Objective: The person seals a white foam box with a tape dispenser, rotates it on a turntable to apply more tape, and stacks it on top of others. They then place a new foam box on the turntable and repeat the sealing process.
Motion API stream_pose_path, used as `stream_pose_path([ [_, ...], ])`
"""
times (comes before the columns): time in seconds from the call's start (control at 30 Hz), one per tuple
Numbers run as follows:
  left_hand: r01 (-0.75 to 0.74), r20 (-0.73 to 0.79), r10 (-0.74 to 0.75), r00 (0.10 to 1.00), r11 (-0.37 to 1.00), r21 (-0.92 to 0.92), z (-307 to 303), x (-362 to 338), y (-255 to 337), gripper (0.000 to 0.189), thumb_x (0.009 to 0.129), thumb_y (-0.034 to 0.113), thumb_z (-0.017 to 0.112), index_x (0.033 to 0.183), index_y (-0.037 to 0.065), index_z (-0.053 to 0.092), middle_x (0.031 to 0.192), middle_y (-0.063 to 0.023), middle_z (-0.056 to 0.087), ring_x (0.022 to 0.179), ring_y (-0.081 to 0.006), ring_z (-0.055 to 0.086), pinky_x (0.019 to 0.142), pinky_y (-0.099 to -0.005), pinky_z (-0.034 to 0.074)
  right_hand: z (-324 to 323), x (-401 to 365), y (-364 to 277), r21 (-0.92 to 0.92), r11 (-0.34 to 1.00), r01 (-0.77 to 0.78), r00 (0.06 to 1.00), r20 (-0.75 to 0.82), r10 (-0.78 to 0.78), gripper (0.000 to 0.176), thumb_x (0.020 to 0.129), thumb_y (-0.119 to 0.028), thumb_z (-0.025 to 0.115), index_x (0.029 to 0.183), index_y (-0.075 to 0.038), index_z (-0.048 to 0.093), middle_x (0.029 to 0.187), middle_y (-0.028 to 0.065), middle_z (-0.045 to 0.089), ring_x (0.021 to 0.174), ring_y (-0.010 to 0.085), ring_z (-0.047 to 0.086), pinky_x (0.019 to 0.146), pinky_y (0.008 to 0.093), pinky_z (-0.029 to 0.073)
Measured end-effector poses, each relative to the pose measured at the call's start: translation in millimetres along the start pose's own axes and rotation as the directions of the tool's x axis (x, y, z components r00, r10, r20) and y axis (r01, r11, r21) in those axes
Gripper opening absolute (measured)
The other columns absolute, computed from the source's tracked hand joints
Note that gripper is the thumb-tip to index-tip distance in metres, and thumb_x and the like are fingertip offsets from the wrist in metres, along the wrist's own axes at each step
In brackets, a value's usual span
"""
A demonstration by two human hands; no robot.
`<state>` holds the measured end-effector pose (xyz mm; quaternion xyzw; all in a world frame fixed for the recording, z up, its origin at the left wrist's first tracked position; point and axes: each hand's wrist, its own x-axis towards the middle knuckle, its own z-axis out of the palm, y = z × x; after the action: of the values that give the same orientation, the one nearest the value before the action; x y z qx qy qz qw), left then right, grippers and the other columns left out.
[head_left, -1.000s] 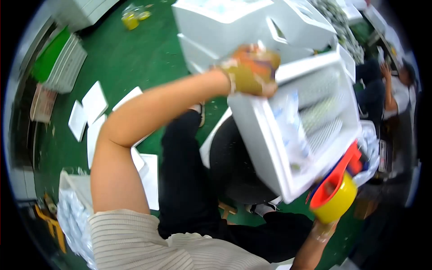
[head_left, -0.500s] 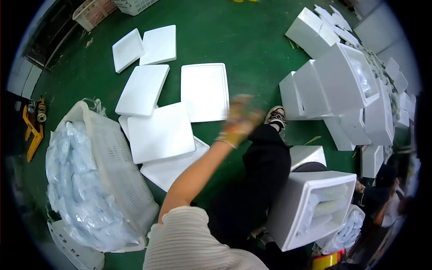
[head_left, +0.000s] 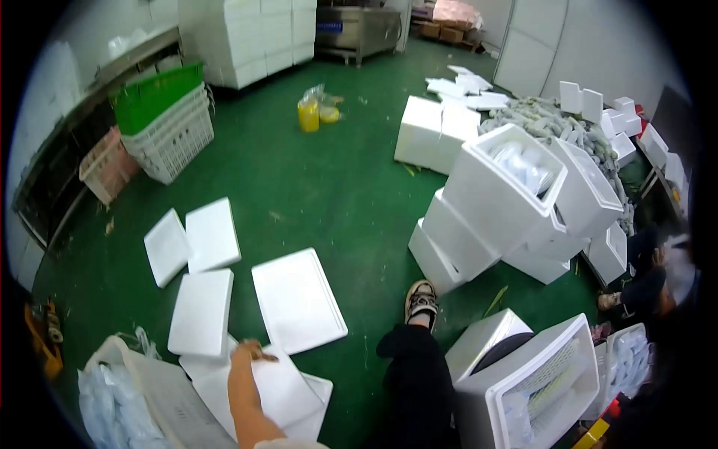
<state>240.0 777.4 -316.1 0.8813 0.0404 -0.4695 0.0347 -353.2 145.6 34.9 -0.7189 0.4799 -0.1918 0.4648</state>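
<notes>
My left hand, in a tan glove, touches the upper edge of a white foam lid in a loose pile; its fingers are small and partly hidden, so its grip is unclear. More lids lie just above, one leaning and one flat. My right hand is out of view. At the lower right a white foam box stands tilted open, with a netted item and clear bags inside. At the lower left a white crate holds pale blue bags.
Stacked foam boxes stand at the right, beside a heap of netted produce. A green crate sits on white crates at the upper left. Yellow containers rest on the floor. Another person's leg and shoe show at the right.
The view has tilted up, showing more of the room. My left hand has moved left and down, from beside my shoe onto the lid pile.
</notes>
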Motion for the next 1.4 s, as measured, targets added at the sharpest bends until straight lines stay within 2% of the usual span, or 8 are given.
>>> stream_pose_path([
  [0.3,-0.619,-0.928,0.229,0.295,0.785,-0.003,-237,-237,71,0.053,0.089,0.04,0.048,0.129,0.005,0.049,0.116,-0.0163,0.053,0.1,-0.0301,0.052,0.089,-0.0388,0.04,-1,-9,-2,0.223,0.968,0.114,0.994,-0.024,-0.111,0.046,0.094,-0.032,0.051,0.121,0.005,0.054,0.107,0.0177,0.064,0.081,0.0236,0.064,0.072,0.0346,0.054],
  [0.53,-0.857,-0.083,0.992,0.098,0.126,0.499,-183,-380,502,0.051,0.097,0.019,0.022,0.147,0.019,0.027,0.153,-0.0081,0.024,0.138,-0.0189,0.026,0.117,-0.0347,0.017,-18,80,113,0.728,0.66,0.186,0.977,-0.067,-0.202,0.058,0.091,-0.048,0.049,0.134,-0.011,0.043,0.125,0.0136,0.054,0.101,0.0269,0.058,0.084,0.0409,0.05],
  [0.6,-0.847,-0.129,0.987,0.095,0.148,0.511,-80,-399,600,0.039,0.099,0.022,0.034,0.135,0.01,0.043,0.147,-0.0158,0.031,0.126,-0.0296,0.044,0.11,-0.0453,0.031,3,102,62,0.689,0.538,0.485,0.871,-0.33,-0.363,0.05,0.092,-0.038,0.051,0.127,-0.002,0.047,0.11,0.0141,0.061,0.09,0.0199,0.061,0.076,0.0302,0.051],
  [0.63,-0.94,-0.105,0.943,0.316,0.296,-0.171,-42,-412,626,0.041,0.093,0.02,0.05,0.13,0.004,0.042,0.146,-0.017,0.03,0.13,-0.0326,0.039,0.104,-0.0562,0.037,-1,119,57,0.691,0.543,0.477,0.872,-0.296,-0.39,0.052,0.092,-0.039,0.051,0.128,-0.002,0.046,0.111,0.0155,0.061,0.09,0.0193,0.061,0.076,0.0293,0.051],
  [0.83,-0.869,-0.217,0.954,0.209,0.283,0.405,43,-402,671,0.065,0.077,0.059,0.064,0.111,0.005,0.056,0.126,-0.0203,0.051,0.114,-0.0355,0.052,0.095,-0.0437,0.041,7,217,24,0.487,0.794,0.364,0.887,0.08,-0.456,0.072,0.082,-0.066,0.053,0.113,-0.001,0.055,0.087,0.0027,0.06,0.074,0.01,0.06,0.062,0.0237,0.048],
  [1.17,-0.784,-0.744,0.557,0.37,0.617,0.072,52,-398,397,0.07,0.083,0.054,0.062,0.129,0.004,0.046,0.127,-0.021,0.051,0.115,-0.0384,0.051,0.098,-0.043,0.041,78,290,18,0.649,0.756,0.081,0.947,0.186,-0.262,0.029,0.086,-0.015,0.053,0.109,0.001,0.057,0.091,0.0073,0.063,0.077,0.0185,0.063,0.066,0.0285,0.051],
  [1.37,-0.672,-0.616,0.276,0.738,0.211,-0.71,149,-429,401,0.064,0.087,0.023,0.066,0.137,0.008,0.03,0.125,-0.0146,0.051,0.113,-0.0232,0.054,0.094,-0.0323,0.045,103,328,-9,0.293,0.941,0.172,0.923,0.287,-0.258,0.038,0.086,-0.019,0.054,0.115,0.005,0.054,0.105,0.0121,0.063,0.092,0.0236,0.062,0.081,0.0314,0.049],
  [1.4,-0.559,-0.529,0.248,0.811,0.062,-0.827,141,-440,407,0.067,0.086,0.02,0.067,0.138,0.01,0.027,0.124,-0.0152,0.052,0.111,-0.0243,0.055,0.092,-0.0342,0.047,86,343,1,-0.092,0.757,0.647,0.672,0.538,-0.509,0.033,0.089,-0.02,0.052,0.114,0.002,0.055,0.103,0.0098,0.064,0.09,0.0212,0.062,0.08,0.0303,0.05],
])
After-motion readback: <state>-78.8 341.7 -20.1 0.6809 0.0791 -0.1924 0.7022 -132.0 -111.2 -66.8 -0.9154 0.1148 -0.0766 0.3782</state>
